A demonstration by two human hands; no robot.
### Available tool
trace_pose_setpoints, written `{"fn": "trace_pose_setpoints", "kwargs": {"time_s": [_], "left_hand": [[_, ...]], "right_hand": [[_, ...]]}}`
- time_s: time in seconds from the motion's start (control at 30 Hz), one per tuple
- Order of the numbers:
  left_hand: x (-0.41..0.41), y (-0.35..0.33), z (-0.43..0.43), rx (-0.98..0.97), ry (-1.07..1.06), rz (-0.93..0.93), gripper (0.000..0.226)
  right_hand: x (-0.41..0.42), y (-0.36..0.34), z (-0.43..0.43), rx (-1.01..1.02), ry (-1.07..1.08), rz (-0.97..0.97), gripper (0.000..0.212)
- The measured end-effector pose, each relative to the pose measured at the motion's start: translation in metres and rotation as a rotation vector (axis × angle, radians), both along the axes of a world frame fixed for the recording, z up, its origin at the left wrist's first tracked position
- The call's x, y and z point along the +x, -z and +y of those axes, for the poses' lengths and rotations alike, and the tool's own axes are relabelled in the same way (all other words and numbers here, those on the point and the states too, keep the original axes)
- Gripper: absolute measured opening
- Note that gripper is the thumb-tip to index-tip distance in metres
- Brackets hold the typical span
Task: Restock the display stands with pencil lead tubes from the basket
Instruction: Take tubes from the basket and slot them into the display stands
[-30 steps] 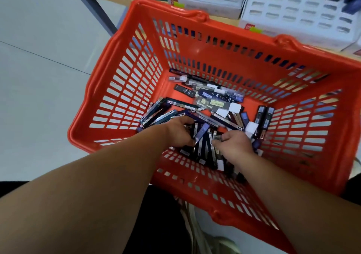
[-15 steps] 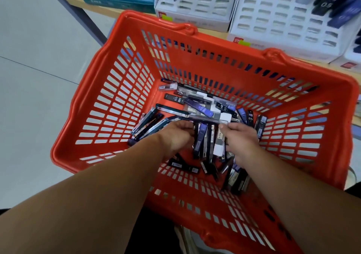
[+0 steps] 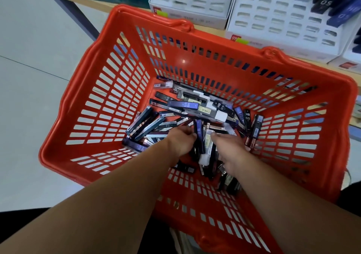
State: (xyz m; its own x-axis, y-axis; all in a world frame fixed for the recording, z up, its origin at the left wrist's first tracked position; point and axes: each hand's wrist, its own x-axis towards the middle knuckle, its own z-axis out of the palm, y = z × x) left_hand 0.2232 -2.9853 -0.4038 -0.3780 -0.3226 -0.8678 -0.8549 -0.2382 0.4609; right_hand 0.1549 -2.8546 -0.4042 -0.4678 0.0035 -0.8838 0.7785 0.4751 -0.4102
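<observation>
both hands are down in the red basket (image 3: 214, 62), working a bunch (image 3: 202, 138) of tubes between them. the left hand (image 3: 180, 141) has its fingers curled in against the bunch's left side. the right hand (image 3: 229, 146) curls in from the other side, so the bunch is pinched between the two. the fingertips are mostly hidden among the tubes, and how many each hand really has i cannot tell. the other tubes (image 3: 183, 104) lie loose and crossed on the basket floor, toward the far wall and the left. the white stands (image 3: 279, 17) sit just beyond the basket, most slots looking bare.

the step looks like gathering a handful. to do it well, i'd square the tubes so they lie parallel with ends level before lifting — a crossed one will likely slip out or catch on the slotted wall. better a modest bunch held firm in one hand, leaving the other free to feed the slots. the tubes look like slick plastic, so grip across the flat sides.
</observation>
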Motion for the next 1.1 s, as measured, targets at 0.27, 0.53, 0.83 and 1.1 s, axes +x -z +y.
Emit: {"fn": "trace_pose_setpoints", "kwargs": {"time_s": [0.27, 0.53, 0.83, 1.1], "left_hand": [[0.002, -0.003, 0.002, 0.078, -0.045, 0.055, 0.011], [-0.008, -0.012, 0.019, 0.038, -0.092, 0.165, 0.017], [-0.010, -0.032, 0.002, 0.073, -0.260, 0.236, 0.018], [-0.031, -0.014, -0.037, -0.913, 0.833, 0.383, 0.058]], "right_hand": [[0.003, -0.003, -0.012, -0.049, 0.068, 0.007, 0.026], [-0.007, -0.008, -0.015, -0.163, 0.067, -0.114, 0.072], [-0.027, -0.025, -0.014, -0.199, 0.035, -0.117, 0.034], [-0.045, -0.035, -0.002, -0.292, 0.208, -0.115, 0.020]]}}
